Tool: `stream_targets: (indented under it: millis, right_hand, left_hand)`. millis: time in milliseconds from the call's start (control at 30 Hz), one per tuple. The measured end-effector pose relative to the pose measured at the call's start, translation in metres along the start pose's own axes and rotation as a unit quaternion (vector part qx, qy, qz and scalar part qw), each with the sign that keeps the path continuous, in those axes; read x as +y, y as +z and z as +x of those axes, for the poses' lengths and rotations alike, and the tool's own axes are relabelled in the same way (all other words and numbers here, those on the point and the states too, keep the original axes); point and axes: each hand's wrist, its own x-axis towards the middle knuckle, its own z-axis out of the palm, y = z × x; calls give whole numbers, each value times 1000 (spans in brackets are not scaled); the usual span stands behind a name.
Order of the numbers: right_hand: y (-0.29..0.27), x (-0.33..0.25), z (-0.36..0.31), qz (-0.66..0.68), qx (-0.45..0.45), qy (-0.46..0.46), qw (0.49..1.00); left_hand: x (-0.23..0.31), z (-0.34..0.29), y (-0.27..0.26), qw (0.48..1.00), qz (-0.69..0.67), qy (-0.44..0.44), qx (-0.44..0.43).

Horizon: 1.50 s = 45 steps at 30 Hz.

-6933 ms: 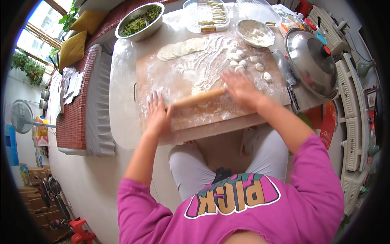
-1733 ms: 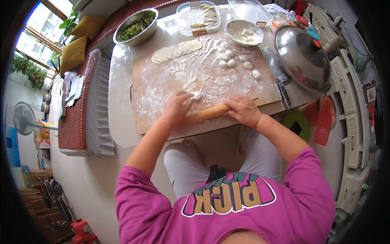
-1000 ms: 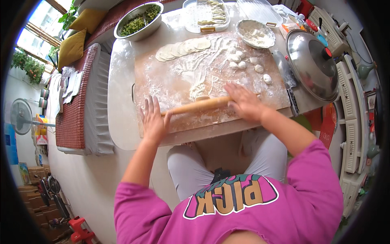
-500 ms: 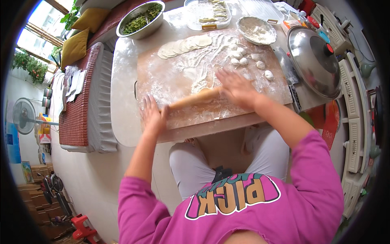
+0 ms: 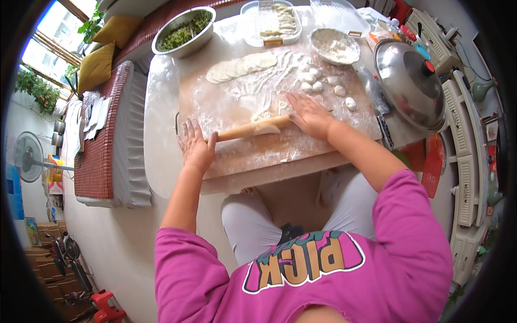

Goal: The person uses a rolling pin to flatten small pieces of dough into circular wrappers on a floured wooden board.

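A wooden rolling pin (image 5: 242, 131) lies across a floured board (image 5: 237, 161), tilted up toward the right. My left hand (image 5: 196, 148) rests on its left end, fingers stretched out and spread, thumb beside the pin. Flat over the right end is my right hand (image 5: 312, 116), its fingers extended and pointing up-left. A thin piece of dough (image 5: 268, 129) shows along the near side of the pin; the rest of it is hidden underneath. Farther back on the board, round dough wrappers (image 5: 242, 67) overlap in a row. Several small dough balls (image 5: 307, 86) sit at the right.
Behind the board stand a metal bowl of chopped green filling (image 5: 186, 32), a plastic box with dumplings (image 5: 272, 24) and a bowl of flour (image 5: 335, 46). A large domed lid (image 5: 410, 83) and a black-handled knife (image 5: 385, 132) lie at the right edge.
The rolling pin has rolled slightly away from me across the dough, which now shows on its near side instead of the far side. Both hands remain on the pin. The view has shifted a little.
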Motion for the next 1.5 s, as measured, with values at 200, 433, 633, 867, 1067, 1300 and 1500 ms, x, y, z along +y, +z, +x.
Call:
stream_targets:
  millis: [200,433,633,867,1067,1300,1500]
  right_hand:
    - [-2,-16,-42,-16,39,-35,998]
    - [18,-9,-32,30,114,-45,992]
    - [16,-17,-38,86,177,-39,980]
    - [-6,-2,-38,219,207,53,952]
    - [14,3,-38,-32,129,-126,983]
    - [-1,-7,-22,9,13,-23,1000]
    - [-7,-1,4,10,24,12,1000]
  left_hand:
    - [-8,-34,14,999,-18,34,-29]
    - [86,-53,10,953,69,293,43]
    - [99,-77,28,950,13,310,-19]
    - [92,-83,14,961,-76,265,-26]
    - [45,-61,23,995,-35,78,50]
    - [23,-35,10,997,-34,75,-6]
    - [24,-5,12,996,-66,57,-9]
